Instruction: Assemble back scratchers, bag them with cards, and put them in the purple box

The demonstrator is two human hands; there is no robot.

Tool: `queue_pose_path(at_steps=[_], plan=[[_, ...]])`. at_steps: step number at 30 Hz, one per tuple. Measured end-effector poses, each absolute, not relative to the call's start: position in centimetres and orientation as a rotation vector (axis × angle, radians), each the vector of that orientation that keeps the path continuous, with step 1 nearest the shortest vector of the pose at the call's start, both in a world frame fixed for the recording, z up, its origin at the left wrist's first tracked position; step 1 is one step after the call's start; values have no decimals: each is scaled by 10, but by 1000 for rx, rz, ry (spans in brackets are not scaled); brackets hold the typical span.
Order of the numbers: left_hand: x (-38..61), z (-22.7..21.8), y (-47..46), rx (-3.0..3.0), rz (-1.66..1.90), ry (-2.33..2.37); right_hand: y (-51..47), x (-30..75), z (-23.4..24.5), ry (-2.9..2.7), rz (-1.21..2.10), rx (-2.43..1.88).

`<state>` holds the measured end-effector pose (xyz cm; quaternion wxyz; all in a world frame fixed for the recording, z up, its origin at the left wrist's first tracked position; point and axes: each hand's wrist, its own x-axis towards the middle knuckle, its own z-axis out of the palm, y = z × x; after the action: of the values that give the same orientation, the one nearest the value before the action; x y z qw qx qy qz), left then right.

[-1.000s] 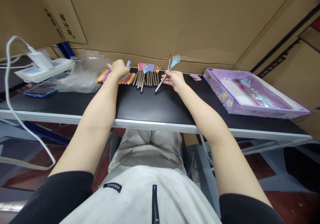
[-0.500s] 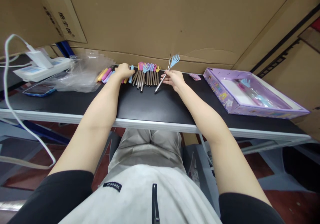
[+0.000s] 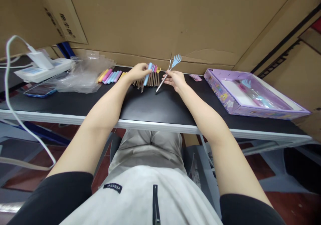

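My left hand [image 3: 138,72] is closed on a light blue handle [image 3: 147,75], a smooth rounded tube held above the row of metal rods. My right hand [image 3: 176,80] grips a back scratcher [image 3: 176,61] by its silver rod; its light blue claw head points up and away, the bare rod end toward me. Under and beside my left hand lie several more back scratchers [image 3: 154,81] with pink, purple and yellow heads, partly hidden. Left of that hand, loose coloured handles [image 3: 110,76] in yellow, pink, blue and purple lie side by side.
Clear plastic bags [image 3: 85,73] and a phone [image 3: 41,88] lie at the left near a white power strip [image 3: 43,69] with a cable. On the right stands a purple open box [image 3: 250,108] containing a packed blue scratcher. A small pink card [image 3: 195,78] lies near the cardboard wall [image 3: 150,21].
My left hand has moved right, lifting the blue handle from beside the loose handles to over the rods, toward my right hand. The right hand has stayed almost still with the back scratcher.
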<state>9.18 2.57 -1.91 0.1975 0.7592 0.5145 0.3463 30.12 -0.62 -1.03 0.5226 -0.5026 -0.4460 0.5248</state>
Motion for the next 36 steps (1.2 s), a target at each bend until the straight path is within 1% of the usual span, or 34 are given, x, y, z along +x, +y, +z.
queue_pose_path(at_steps=[2, 5, 10, 19, 29, 36], plan=[[109, -23, 22, 2040, 935, 1295, -5, 302, -11, -1070, 1247, -1210], [129, -28, 20, 1982, 877, 1242, -4, 303, -11, -1071, 1243, -1207], [139, -34, 27, 2039, 828, 1281, -3, 305, -12, -1062, 1250, -1201], [124, -40, 29, 2082, 826, 1360, -6, 303, -10, -1057, 1255, -1203], [125, -41, 30, 2060, 852, 1403, -7, 302, -8, -1057, 1262, -1208], [127, -42, 30, 2013, 942, 1386, 2, 305, -14, -1041, 1260, -1180]])
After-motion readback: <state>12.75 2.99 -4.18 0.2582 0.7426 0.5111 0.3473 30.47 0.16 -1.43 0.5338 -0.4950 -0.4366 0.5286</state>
